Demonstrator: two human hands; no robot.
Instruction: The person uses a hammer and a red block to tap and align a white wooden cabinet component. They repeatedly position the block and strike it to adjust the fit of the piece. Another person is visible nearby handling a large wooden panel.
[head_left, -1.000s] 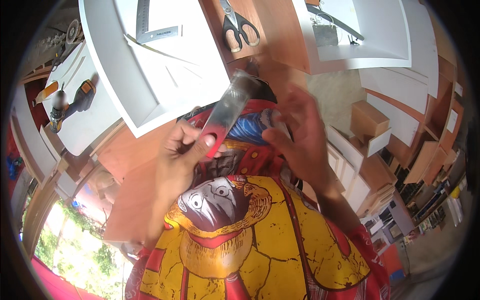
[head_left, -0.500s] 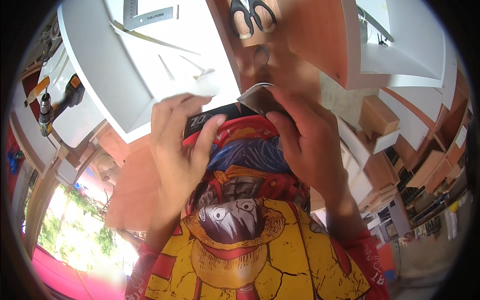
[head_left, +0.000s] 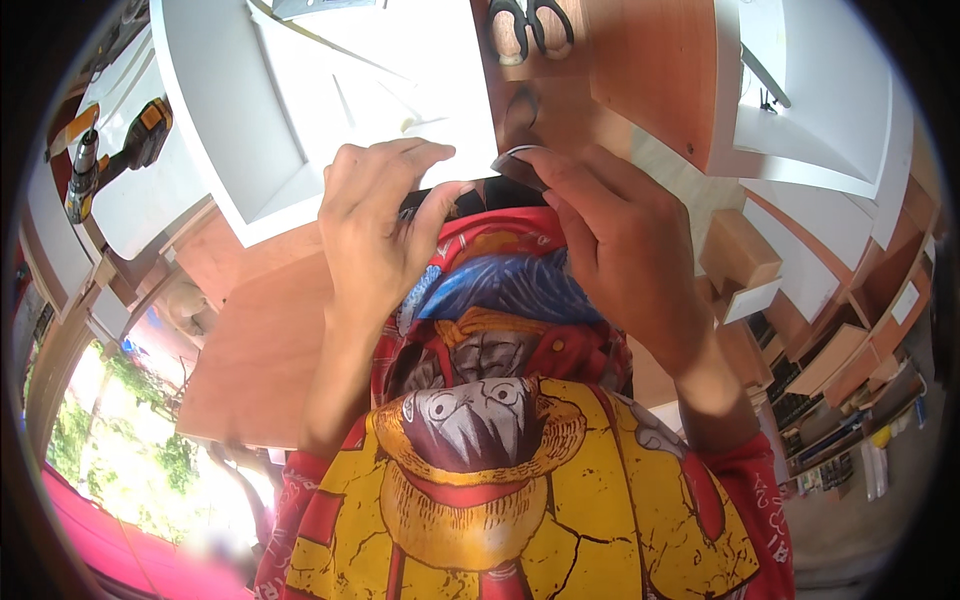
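Note:
My right hand (head_left: 630, 235) pinches a small, dark, sheet-like piece (head_left: 515, 168) with a pale curved edge, close to the near corner of a white box-shaped panel unit (head_left: 230, 190). What the piece is made of I cannot make out. My left hand (head_left: 375, 210) is at the unit's near edge, thumb and fingers apart with nothing visible between them. Glare hides whether its fingertips touch the white surface. Black-handled scissors (head_left: 530, 25) lie beyond my right hand on a brown wooden surface (head_left: 555, 100).
At the left, a cordless drill (head_left: 135, 145) rests by a white board. A metal square (head_left: 320, 5) and thin strips (head_left: 345, 100) lie inside the white unit. To the right stands another brown-and-white cabinet (head_left: 800, 150); a brown block (head_left: 740, 250) sits below it.
The view has shifted, so the unit, scissors and drill appear higher or moved sideways. The dark piece in my right hand now shows less of its face. My left thumb and fingers remain apart.

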